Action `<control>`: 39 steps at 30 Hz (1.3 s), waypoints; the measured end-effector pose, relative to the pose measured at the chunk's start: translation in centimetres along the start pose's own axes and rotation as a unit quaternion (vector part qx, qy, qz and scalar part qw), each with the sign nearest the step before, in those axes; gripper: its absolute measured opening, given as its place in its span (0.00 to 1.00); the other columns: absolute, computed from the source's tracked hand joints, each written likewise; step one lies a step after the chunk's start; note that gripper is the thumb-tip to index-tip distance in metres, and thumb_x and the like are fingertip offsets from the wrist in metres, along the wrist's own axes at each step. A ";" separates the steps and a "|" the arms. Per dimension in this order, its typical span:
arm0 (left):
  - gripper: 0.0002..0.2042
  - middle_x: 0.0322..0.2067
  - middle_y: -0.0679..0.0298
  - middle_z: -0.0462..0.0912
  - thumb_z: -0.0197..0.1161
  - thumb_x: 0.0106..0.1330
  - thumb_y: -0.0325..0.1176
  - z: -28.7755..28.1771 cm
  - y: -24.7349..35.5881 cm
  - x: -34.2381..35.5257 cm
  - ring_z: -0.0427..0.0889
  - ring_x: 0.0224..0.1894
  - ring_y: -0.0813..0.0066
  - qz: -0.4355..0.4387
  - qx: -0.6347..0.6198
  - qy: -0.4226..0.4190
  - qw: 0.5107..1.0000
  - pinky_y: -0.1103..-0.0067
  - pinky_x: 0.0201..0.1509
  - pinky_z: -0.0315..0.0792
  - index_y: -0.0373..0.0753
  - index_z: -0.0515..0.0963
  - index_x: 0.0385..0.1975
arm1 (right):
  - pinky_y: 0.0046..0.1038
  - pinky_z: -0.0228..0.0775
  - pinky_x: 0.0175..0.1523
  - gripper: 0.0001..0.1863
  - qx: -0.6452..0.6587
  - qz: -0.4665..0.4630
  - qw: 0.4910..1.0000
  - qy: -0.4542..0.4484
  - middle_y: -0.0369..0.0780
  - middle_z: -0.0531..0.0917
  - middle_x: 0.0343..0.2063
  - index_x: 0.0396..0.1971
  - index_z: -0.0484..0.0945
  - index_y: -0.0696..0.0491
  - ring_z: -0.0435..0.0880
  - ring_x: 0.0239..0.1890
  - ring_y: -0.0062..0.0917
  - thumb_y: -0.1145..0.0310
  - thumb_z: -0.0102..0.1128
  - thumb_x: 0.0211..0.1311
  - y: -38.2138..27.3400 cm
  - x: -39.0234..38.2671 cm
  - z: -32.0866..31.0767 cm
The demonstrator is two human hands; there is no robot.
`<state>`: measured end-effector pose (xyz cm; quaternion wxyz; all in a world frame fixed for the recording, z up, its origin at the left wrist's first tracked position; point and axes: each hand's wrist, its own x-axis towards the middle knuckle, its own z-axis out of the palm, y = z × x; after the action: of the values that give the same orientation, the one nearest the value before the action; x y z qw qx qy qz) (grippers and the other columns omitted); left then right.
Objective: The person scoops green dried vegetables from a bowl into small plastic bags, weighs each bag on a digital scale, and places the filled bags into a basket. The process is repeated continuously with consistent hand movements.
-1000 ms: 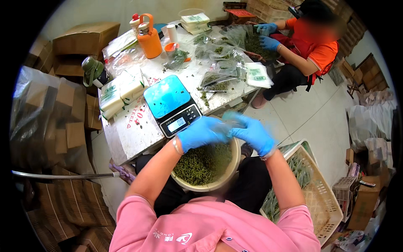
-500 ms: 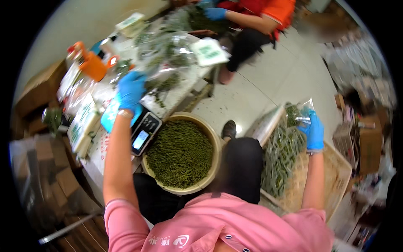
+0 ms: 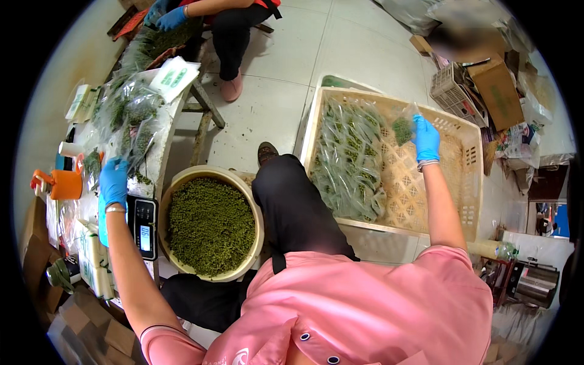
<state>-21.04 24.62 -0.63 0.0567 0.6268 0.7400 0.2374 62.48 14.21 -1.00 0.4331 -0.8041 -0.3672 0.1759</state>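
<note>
Head view: your right hand (image 3: 426, 139) grips a bag of greens (image 3: 401, 130) over the bare part of the crate (image 3: 404, 201); your left hand (image 3: 113, 181) is by the scale (image 3: 145, 213), can't tell if grasping. Step likely stowing; next calls for lowering it beside the packed bags (image 3: 348, 164).

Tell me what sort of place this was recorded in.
Probably a small packing room, perhaps for herbs or spices: a digital scale sits beside a tub of small green produce, and a plastic crate holds rows of filled clear bags.
</note>
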 end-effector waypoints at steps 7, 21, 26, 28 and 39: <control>0.12 0.30 0.66 0.85 0.60 0.68 0.36 -4.9 3.0 -0.5 0.79 0.25 0.81 -0.112 -0.188 0.064 0.974 0.82 0.28 0.74 0.37 0.83 0.43 | 0.46 0.72 0.45 0.20 -0.363 -0.123 0.913 -0.140 0.55 0.82 0.36 0.33 0.82 0.57 0.81 0.37 0.51 0.58 0.44 0.71 3.7 -12.4 -0.5; 0.08 0.26 0.59 0.83 0.58 0.63 0.38 -13.1 8.9 -15.1 0.85 0.33 0.56 -0.101 0.284 0.010 0.954 0.63 0.37 0.78 0.45 0.82 0.28 | 0.39 0.76 0.47 0.17 -0.151 -0.555 0.789 -0.215 0.48 0.84 0.41 0.48 0.79 0.57 0.83 0.42 0.42 0.62 0.61 0.65 -18.9 -25.1 14.1; 0.13 0.48 0.58 0.83 0.69 0.58 0.37 -14.3 9.8 -21.1 0.85 0.45 0.66 -0.034 0.105 0.044 0.993 0.72 0.47 0.77 0.47 0.85 0.43 | 0.42 0.75 0.34 0.08 -0.096 -0.576 0.687 -0.432 0.46 0.82 0.30 0.38 0.77 0.53 0.82 0.30 0.44 0.65 0.55 0.65 -24.1 -35.1 18.6; 0.12 0.48 0.58 0.83 0.69 0.58 0.34 -15.7 9.8 -22.2 0.85 0.43 0.64 -0.066 -0.031 0.080 0.994 0.73 0.46 0.78 0.47 0.85 0.42 | 0.41 0.77 0.30 0.09 -0.246 -0.614 0.561 -0.498 0.47 0.83 0.26 0.28 0.80 0.56 0.85 0.29 0.40 0.67 0.55 0.60 -21.5 -38.0 21.8; 0.22 0.51 0.57 0.80 0.68 0.55 0.29 -15.0 1.2 -24.0 0.80 0.51 0.56 -0.057 0.080 0.170 0.981 0.68 0.55 0.74 0.42 0.77 0.51 | 0.43 0.78 0.38 0.11 -0.336 -0.546 0.486 -0.594 0.47 0.86 0.29 0.28 0.85 0.53 0.86 0.33 0.43 0.61 0.61 0.57 -17.6 -39.7 26.3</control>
<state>-20.71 -2.36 7.90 -0.1063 0.5365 0.7900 0.2771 12.45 5.82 -2.68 -0.1811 -0.2315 -0.9340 0.2031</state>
